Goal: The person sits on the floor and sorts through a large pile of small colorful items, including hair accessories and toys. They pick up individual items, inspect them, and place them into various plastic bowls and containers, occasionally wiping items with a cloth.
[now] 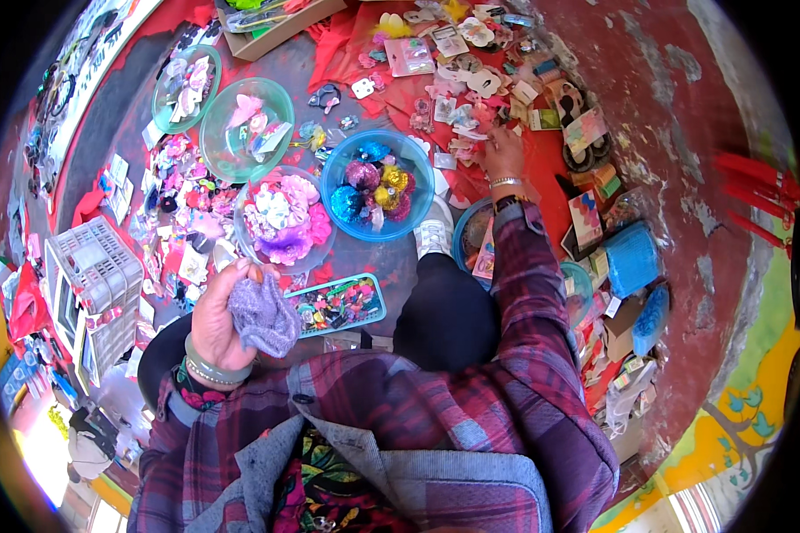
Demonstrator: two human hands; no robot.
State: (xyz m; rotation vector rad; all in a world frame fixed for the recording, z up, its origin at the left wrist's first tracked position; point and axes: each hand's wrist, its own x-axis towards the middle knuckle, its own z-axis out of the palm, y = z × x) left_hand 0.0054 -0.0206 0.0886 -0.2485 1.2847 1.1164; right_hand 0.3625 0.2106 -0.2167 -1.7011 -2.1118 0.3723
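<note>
A plaid jacket [364, 391] is closest. The left hand [220, 315] pinches a fuzzy purple thing [265, 315], held up just beside the green tray [356, 322] of small colorful bits. The right hand [504, 158] is well apart from it, reaching into the pile of hair clips [462, 120] near the right edge of the red cloth [545, 171]. I can't tell if its fingers hold something.

A blue bowl [364, 233] of shiny balls sits between the 2 hands, near a white shoe [433, 235]. 2 green bowls [206, 147] are farther off, toward the top left.

A white sign [107, 49] at the far left has big dark letters. The print on the little cards [409, 56] is too small to read. Past the cloth's right edge runs a wide strip of chipped dark-red floor [649, 160].
</note>
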